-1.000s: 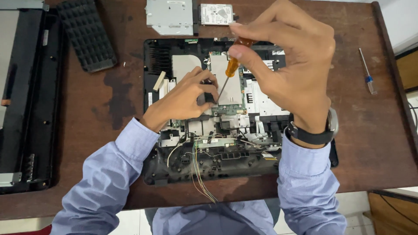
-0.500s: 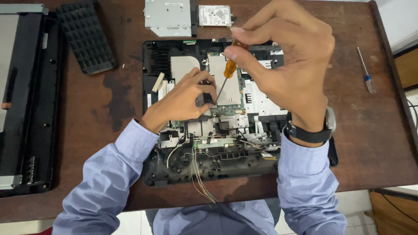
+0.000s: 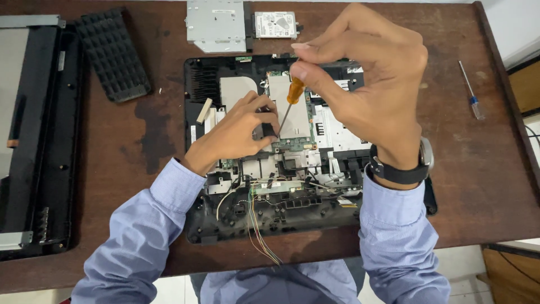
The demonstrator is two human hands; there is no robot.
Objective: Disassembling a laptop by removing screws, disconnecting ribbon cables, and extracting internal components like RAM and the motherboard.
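An opened black computer chassis [image 3: 225, 225] lies on the brown table, its circuit board [image 3: 292, 143], metal shields and loose coloured wires [image 3: 259, 236] exposed. My right hand [image 3: 371, 84] pinches the top of an orange-handled screwdriver [image 3: 293, 93], held upright with its tip down on the board. My left hand [image 3: 239, 132] rests on the board beside the tip, its fingers closed on a small dark part there. A black watch is on my right wrist.
A black back cover [image 3: 34, 141] lies at the left, a black vent panel [image 3: 112, 56] beside it. A metal drive bracket [image 3: 216, 25] and a hard drive [image 3: 275, 23] sit at the far edge. A small blue-handled screwdriver [image 3: 471, 93] lies at the right.
Both hands stay at the same spot on the board. The right hand's fingers have shifted slightly on the screwdriver handle.
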